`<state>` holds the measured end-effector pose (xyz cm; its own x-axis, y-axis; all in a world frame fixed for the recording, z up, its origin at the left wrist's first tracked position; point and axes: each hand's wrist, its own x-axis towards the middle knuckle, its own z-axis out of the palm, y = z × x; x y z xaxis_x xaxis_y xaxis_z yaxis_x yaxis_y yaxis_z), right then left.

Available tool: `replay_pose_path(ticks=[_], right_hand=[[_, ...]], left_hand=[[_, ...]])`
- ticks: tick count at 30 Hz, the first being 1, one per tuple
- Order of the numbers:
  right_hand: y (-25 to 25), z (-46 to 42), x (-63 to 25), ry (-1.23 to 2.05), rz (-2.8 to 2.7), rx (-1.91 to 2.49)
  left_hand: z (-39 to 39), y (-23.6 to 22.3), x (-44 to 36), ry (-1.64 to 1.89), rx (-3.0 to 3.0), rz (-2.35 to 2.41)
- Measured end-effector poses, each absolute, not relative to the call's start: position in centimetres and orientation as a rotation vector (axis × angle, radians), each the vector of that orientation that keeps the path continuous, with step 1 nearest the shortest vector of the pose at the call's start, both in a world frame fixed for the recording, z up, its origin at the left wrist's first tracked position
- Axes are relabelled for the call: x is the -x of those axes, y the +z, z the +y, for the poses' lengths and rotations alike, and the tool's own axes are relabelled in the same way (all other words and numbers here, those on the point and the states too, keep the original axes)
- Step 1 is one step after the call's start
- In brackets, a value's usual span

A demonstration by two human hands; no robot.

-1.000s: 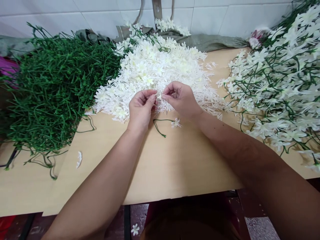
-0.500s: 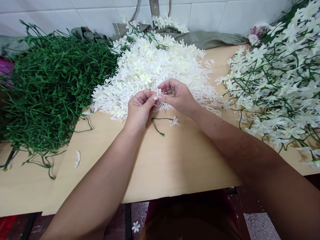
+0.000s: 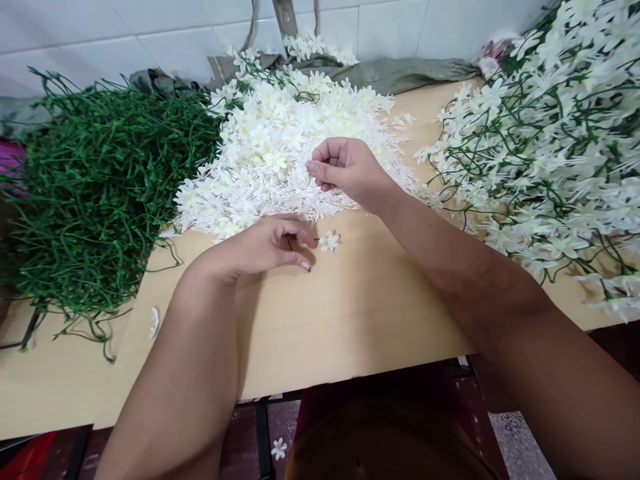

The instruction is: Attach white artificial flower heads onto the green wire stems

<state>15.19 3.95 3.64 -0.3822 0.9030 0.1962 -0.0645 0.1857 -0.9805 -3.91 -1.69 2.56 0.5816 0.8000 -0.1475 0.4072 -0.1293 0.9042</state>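
Observation:
My left hand is low over the table, thumb and fingers apart around a mostly hidden green stem. The stem's dark tip shows by the thumb. A small white artificial flower lies just past those fingertips. Higher up, my right hand is closed in a pinch in front of the white flower pile. Anything between its fingertips is too small to make out against the white behind.
A heap of green stems stands at the left. Stemmed white flowers are piled at the right. A loose white piece lies on the brown tabletop. Another white flower is below the table edge. A tiled wall closes the back.
My hands have parted after meeting at a small white flower. The left moved down to the stem on the table and opened; the right rose slightly, still pinching. The view shifted a little.

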Motion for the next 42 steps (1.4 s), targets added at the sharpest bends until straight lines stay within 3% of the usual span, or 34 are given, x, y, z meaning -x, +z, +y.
replay_pose_path(ticks=[5,15,27,42], right_hand=[[4.1,3.7,-15.2,1.44,-1.53,0.814],[2.7,3.9,-15.2,1.651,-1.491,0.807],[2.3,3.6,-15.2,1.773,-1.362,0.799],[1.7,3.1,-14.7,1.95,-1.326,0.723]], left_hand=[[-1.6,2.9,4.1,0.358,-1.958,1.015],[-1.3,1.8,4.8,0.506,-2.09,1.103],[-0.9,1.9,3.9,0.989,-1.4,1.241],[-0.3,0.9,3.5,1.027,-1.376,1.057]])
